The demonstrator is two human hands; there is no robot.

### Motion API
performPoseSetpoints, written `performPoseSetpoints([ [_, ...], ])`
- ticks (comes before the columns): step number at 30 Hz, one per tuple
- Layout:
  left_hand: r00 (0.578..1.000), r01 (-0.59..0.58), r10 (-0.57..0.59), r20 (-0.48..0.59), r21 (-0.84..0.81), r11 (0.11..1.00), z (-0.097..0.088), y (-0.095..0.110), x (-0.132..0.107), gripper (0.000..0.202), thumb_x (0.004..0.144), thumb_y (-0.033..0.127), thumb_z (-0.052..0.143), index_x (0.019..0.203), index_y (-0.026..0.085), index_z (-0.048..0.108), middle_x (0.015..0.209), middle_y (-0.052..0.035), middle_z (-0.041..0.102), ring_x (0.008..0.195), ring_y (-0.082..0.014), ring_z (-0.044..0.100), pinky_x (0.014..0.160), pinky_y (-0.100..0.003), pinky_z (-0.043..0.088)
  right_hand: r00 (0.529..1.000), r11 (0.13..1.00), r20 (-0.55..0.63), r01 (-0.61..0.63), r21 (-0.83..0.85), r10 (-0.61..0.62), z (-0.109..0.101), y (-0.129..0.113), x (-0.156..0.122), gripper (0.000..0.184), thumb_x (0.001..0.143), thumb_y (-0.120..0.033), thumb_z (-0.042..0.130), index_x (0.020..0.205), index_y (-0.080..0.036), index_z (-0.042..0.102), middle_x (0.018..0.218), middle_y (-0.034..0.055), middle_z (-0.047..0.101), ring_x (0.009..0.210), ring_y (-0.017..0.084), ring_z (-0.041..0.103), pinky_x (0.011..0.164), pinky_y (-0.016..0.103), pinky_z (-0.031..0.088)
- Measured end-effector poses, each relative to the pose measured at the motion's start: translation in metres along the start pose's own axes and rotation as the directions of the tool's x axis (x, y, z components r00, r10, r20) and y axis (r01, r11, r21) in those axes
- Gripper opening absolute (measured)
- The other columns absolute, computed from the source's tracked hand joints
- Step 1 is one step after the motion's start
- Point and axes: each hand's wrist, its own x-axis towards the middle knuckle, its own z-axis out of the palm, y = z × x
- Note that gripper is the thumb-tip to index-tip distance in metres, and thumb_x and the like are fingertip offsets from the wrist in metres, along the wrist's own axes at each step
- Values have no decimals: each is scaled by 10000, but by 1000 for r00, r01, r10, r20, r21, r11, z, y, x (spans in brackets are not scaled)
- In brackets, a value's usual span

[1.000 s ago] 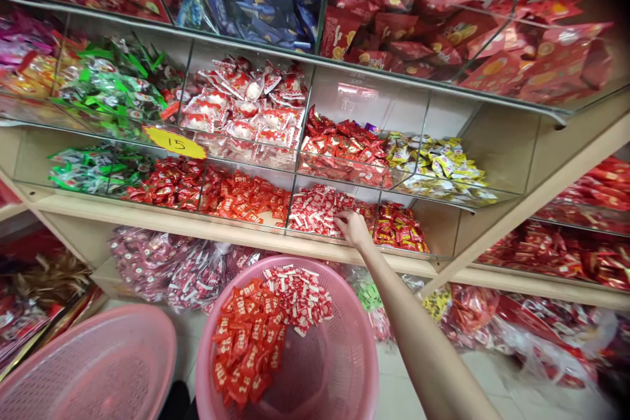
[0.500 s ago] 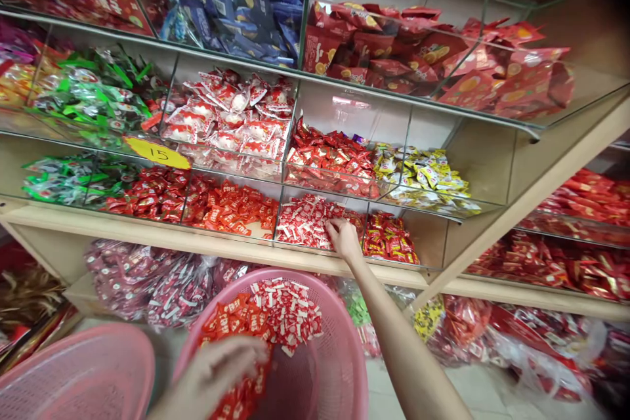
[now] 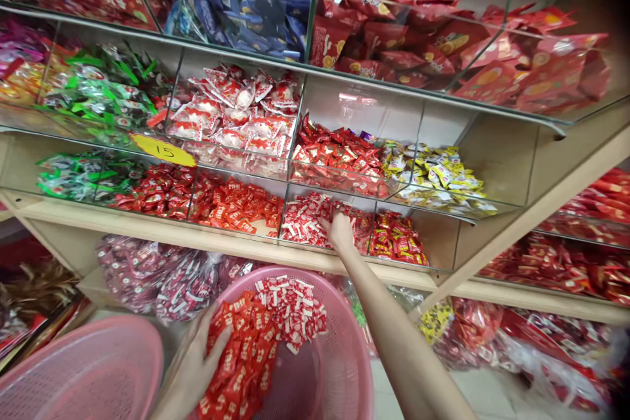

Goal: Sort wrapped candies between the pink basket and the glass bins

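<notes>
My right hand (image 3: 339,230) reaches into a low glass-fronted bin of small red-and-white wrapped candies (image 3: 305,216). Its fingers are curled down among the candies, and what they hold is hidden. My left hand (image 3: 197,357) lies at the left rim of a pink plastic basket (image 3: 352,354), with thumb and fingers apart. Its thumb touches a pile of orange-red wrapped candies (image 3: 246,354) inside. Beside that pile, in the back of the basket, lies a heap of red-and-white candies (image 3: 293,308).
A second pink basket (image 3: 147,341) stands at lower left. Glass dividers and a wooden shelf edge (image 3: 236,246) front the bins. A yellow tag (image 3: 165,151) reads 15. Bagged candies (image 3: 132,269) lie under the shelf. A slanted wooden post (image 3: 497,236) rises at right.
My left hand has drawn back left from over the orange-red candies to the basket's rim, uncovering the pile. My right hand stays in the same bin, its fingers slightly shifted.
</notes>
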Motion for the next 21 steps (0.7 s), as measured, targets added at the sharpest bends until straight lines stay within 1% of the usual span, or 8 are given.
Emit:
performPoseSetpoints([
  [3, 1000, -2, 2, 13, -3, 1000, -3, 3, 1, 564, 823, 494, 361, 1280, 165, 391, 1287, -104, 475, 1202, -235, 441, 1028, -435, 352, 999, 999, 26, -33, -15, 33, 3, -6, -1, 398, 805, -420, 511, 1052, -113, 564, 977, 178, 630, 912, 254, 606, 711, 296, 435],
  [5, 1000, -18, 18, 22, 12, 1000, -2, 4, 0, 558, 830, 486, 358, 1287, 166, 382, 1292, -107, 464, 1201, -241, 437, 1022, -446, 354, 999, 999, 29, -35, -18, 36, 4, -5, -2, 390, 799, -392, 517, 1059, -103, 552, 989, 182, 623, 923, 264, 602, 717, 305, 442],
  [8, 999, -19, 18, 27, 32, 999, -2, 6, -2, 566, 835, 481, 357, 1293, 149, 377, 1294, -121, 453, 1205, -248, 429, 1023, -447, 350, 1000, 1000, 21, -8, -23, 9, 5, -4, -1, 383, 778, -316, 544, 1086, -90, 519, 981, 180, 620, 923, 258, 599, 727, 299, 446],
  [10, 999, -19, 18, 28, 39, 999, -3, 8, -3, 561, 836, 477, 361, 1295, 154, 379, 1295, -121, 451, 1208, -252, 425, 1019, -451, 352, 1000, 999, -12, 26, -35, -26, 4, -3, -2, 391, 772, -260, 548, 1115, -84, 482, 1014, 182, 604, 935, 252, 592, 746, 299, 443],
  [12, 999, -21, 20, 27, 40, 999, -5, 11, -3, 550, 834, 469, 372, 1296, 170, 382, 1279, -118, 463, 1198, -258, 435, 1003, -460, 365, 997, 997, -38, 61, -56, -63, 2, -4, -4, 374, 786, -197, 518, 1136, -84, 449, 1046, 186, 587, 954, 248, 582, 762, 307, 437],
  [14, 999, -27, 27, 23, 33, 999, -7, 13, -2, 544, 829, 456, 394, 1305, 193, 372, 1266, -109, 471, 1188, -257, 446, 992, -458, 374, 995, 992, -30, 88, -86, -91, 0, -4, -6, 349, 801, -138, 474, 1144, -84, 431, 1037, 186, 589, 962, 248, 574, 768, 316, 431],
  [17, 999, -52, 51, 15, 27, 998, -9, 17, -3, 552, 819, 441, 422, 1317, 211, 359, 1267, -102, 465, 1196, -258, 438, 997, -448, 368, 994, 986, 0, 105, -133, -105, -1, -3, -9, 332, 808, -112, 449, 1137, -77, 435, 999, 185, 607, 975, 264, 559, 778, 332, 422],
  [21, 997, -45, 41, 64, 59, 997, -11, 21, -3, 583, 817, 451, 423, 1331, 188, 342, 1279, -121, 444, 1202, -272, 425, 1004, -450, 350, 992, 983, 10, 123, -137, -122, -4, 5, -11, 297, 797, -107, 443, 1092, -95, 469, 976, 174, 617, 977, 271, 539, 790, 349, 408],
])
